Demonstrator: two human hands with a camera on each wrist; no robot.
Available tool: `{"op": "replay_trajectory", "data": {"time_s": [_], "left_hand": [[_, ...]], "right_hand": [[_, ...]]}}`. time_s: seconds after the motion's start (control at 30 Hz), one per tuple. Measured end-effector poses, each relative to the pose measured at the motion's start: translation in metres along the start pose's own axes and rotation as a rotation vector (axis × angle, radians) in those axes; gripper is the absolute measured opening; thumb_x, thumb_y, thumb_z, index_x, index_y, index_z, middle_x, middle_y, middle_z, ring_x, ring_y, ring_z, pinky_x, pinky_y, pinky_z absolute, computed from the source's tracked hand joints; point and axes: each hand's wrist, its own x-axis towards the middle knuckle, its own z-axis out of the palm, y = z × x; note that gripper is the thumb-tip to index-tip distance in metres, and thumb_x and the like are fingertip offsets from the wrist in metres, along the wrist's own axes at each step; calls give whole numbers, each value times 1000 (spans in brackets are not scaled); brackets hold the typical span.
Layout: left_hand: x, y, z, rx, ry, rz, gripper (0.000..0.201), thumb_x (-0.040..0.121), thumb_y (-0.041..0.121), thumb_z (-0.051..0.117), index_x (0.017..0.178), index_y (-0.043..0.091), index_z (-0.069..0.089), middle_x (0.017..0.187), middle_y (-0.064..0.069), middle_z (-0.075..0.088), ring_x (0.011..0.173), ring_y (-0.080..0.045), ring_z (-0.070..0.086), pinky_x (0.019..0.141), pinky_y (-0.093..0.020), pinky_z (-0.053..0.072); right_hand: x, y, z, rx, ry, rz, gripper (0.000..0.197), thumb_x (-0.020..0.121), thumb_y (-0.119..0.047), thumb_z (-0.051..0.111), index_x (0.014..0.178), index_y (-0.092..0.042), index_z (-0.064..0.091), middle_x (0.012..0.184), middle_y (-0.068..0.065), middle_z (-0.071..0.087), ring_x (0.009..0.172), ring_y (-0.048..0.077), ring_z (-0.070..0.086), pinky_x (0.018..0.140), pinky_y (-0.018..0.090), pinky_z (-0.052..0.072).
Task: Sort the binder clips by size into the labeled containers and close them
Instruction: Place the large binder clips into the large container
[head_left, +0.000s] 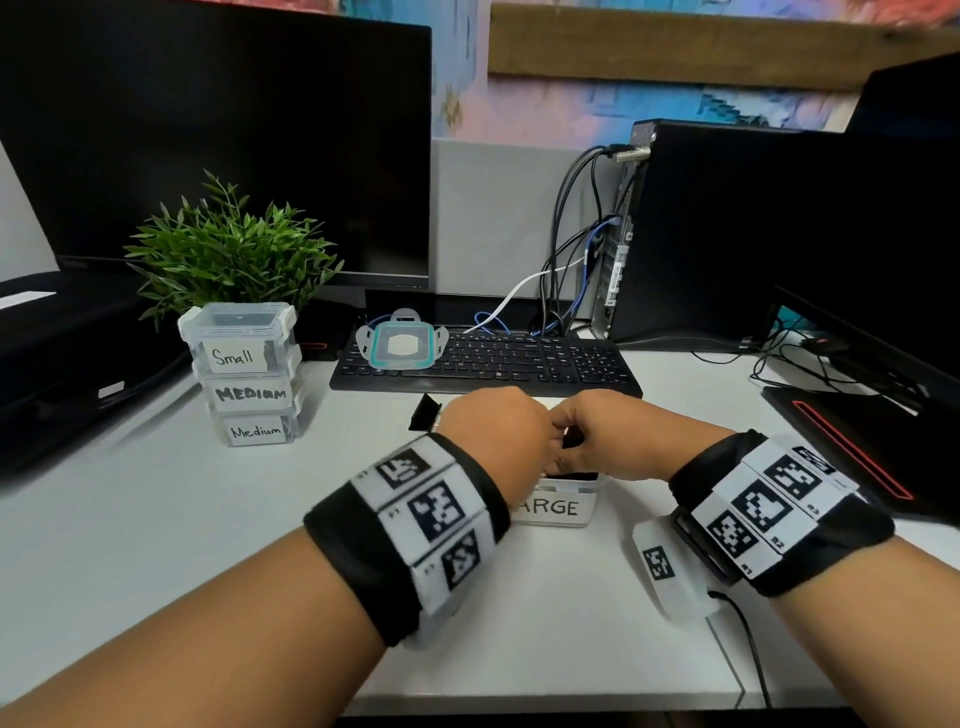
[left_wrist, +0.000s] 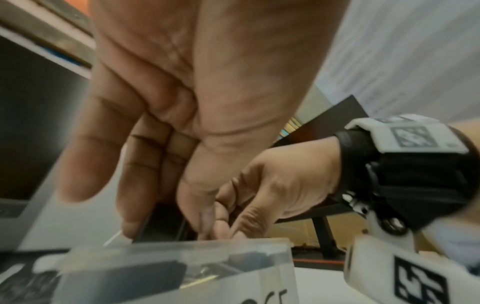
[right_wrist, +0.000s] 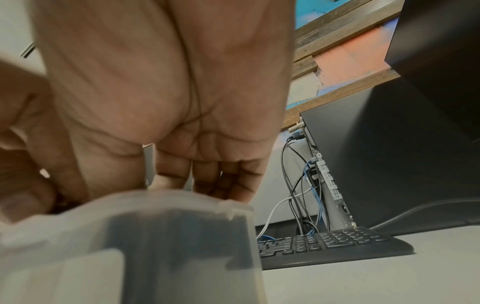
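Observation:
The clear container labelled LARGE stands open on the desk in front of me, with black binder clips inside. Both hands hover over its mouth. My left hand points down and holds a large black binder clip between its fingers and thumb. My right hand meets it from the right, its curled fingertips pinching at the same clip beside the left thumb. Another black clip lies on the desk just left of my left hand. The container's teal-rimmed lid rests on the keyboard.
A stack of closed containers labelled Small, Medium and Medium stands at the left in front of a potted plant. The keyboard lies behind the hands, a computer tower with cables at the right, monitors behind.

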Motion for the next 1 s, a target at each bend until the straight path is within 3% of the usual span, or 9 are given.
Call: {"op": "replay_trajectory", "data": {"time_s": [0.1, 0.2, 0.27, 0.37, 0.43, 0.57, 0.73, 0.83, 1.0], "left_hand": [[0, -22, 7, -161, 35, 8, 19, 88, 22, 55, 101, 18, 68, 78, 1, 52, 84, -19, 57, 65, -27, 40], [0, -44, 18, -482, 29, 12, 22, 81, 33, 69, 102, 28, 72, 86, 5, 68, 83, -14, 60, 70, -25, 46], [0, -53, 26, -678, 33, 2, 23, 75, 32, 76, 96, 25, 70, 85, 5, 70, 81, -12, 63, 76, -26, 49], [1, -60, 30, -860, 6, -4, 19, 75, 17, 77, 88, 19, 63, 77, 2, 63, 67, -11, 58, 74, -28, 54], [6, -64, 28, -826, -24, 2, 18, 77, 16, 75, 87, 20, 60, 83, -3, 64, 72, -14, 59, 79, -35, 57], [14, -64, 20, -539, -82, 50, 23, 76, 41, 73, 90, 26, 62, 98, 4, 64, 91, -13, 58, 85, -32, 49], [15, -60, 24, -487, -12, 54, 26, 76, 43, 71, 76, 18, 61, 76, 3, 61, 62, -10, 48, 56, -23, 38], [14, -58, 25, -488, 26, 83, 14, 78, 37, 67, 84, 25, 67, 79, 7, 63, 60, -4, 49, 54, -20, 37], [13, -55, 26, -469, 14, 86, 19, 82, 35, 62, 97, 29, 72, 82, 5, 66, 58, -6, 49, 53, -19, 39]], "right_hand": [[-2, -3, 1, -7, 42, -1, 14, 83, -27, 71, 94, -25, 63, 76, -17, 50, 68, -1, 47, 60, 12, 37], [-2, -8, 4, 14, 89, -44, 29, 81, -34, 72, 109, -27, 64, 91, -18, 54, 76, -2, 46, 61, 11, 34], [2, -12, 8, 8, 115, -84, 31, 81, -35, 72, 111, -30, 65, 99, -16, 54, 85, 0, 47, 63, 14, 34], [5, -16, 12, 17, 109, -82, 22, 82, -32, 72, 103, -31, 68, 89, -19, 51, 86, 2, 49, 62, 15, 35], [7, -18, 12, 32, 103, -69, 15, 82, -27, 72, 96, -28, 69, 78, -19, 50, 81, 3, 51, 60, 15, 37], [13, -21, 12, -6, 83, -42, 10, 82, -20, 70, 91, -20, 69, 73, -13, 57, 80, 14, 59, 66, 22, 45], [20, -16, 13, -97, 69, -28, 10, 82, -15, 65, 73, -10, 63, 71, 4, 58, 65, 17, 48, 57, 24, 41], [22, -9, 9, -77, 6, -69, 27, 81, -13, 67, 59, -23, 54, 74, -1, 61, 65, 12, 50, 62, 23, 44], [20, -4, 0, -68, -84, -100, 17, 81, -14, 69, 81, -31, 69, 96, -5, 65, 84, 11, 59, 73, 22, 47]]}}
